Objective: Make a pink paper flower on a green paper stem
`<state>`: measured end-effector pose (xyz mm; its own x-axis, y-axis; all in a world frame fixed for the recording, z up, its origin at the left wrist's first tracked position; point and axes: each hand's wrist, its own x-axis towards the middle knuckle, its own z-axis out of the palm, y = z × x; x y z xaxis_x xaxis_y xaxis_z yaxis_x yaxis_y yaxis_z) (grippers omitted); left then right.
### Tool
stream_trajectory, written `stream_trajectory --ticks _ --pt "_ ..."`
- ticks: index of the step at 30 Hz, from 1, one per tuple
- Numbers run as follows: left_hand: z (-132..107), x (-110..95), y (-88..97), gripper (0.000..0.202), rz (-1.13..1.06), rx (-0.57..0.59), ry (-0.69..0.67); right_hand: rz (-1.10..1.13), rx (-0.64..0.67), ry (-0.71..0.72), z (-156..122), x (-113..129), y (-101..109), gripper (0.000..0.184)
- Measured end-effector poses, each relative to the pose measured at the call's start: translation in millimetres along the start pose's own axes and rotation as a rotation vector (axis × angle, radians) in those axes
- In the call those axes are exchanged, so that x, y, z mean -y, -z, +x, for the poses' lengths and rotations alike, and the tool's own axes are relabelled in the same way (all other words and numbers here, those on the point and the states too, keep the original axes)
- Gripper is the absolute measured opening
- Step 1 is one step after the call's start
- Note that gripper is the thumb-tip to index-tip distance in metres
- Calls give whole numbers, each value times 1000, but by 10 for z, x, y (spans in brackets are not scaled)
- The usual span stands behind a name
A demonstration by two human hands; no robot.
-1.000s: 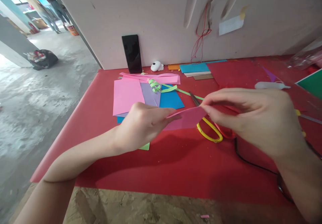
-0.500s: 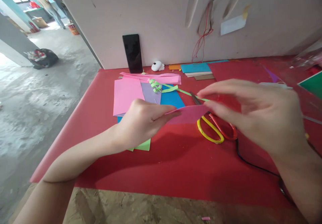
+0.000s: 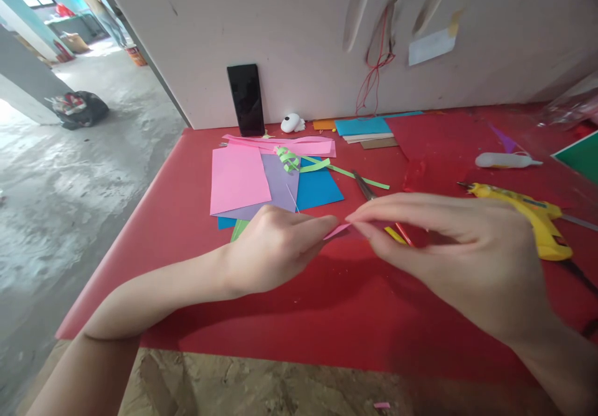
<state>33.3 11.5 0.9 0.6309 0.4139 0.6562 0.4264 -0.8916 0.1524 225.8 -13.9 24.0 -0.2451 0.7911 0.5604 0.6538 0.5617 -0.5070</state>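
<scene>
Right fingers [image 3: 397, 208] shifted left; pink paper [image 3: 336, 232] slants up rightward.

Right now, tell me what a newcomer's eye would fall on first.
Likely first, the left hand and right hand, pinching pink paper between them over the red tabletop. Then the yellow glue gun, partly hidden behind the right hand, and the black phone propped against the pale panel at the back.

The small pink slip [image 3: 337, 232] looks like matt paper to me, as does the smooth pink sheet [image 3: 239, 181]. The red table covering [image 3: 261, 322] carries a soft sheen, while the scissors blades [image 3: 363, 187] look like dull metal and the glue gun [image 3: 546, 232] smooth yellow plastic. The phone screen [image 3: 245, 99] is glossy, the floor [image 3: 135, 95] patchy concrete.
</scene>
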Motion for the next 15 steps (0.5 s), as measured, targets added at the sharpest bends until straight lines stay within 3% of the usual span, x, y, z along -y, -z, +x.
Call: stream_trajectory --ticks 7,10,12,15 --pt "58 27 140 21 95 -119 32 -78 -102 -108 129 -290 85 10" --pt "95 58 163 26 93 -181 93 -110 -163 -258 211 -448 104 9" --pt "117 93 135 31 64 -210 113 -32 -207 -344 239 -494 94 7" --pt "134 144 69 40 -24 -186 168 169 -147 -299 221 -460 41 11"
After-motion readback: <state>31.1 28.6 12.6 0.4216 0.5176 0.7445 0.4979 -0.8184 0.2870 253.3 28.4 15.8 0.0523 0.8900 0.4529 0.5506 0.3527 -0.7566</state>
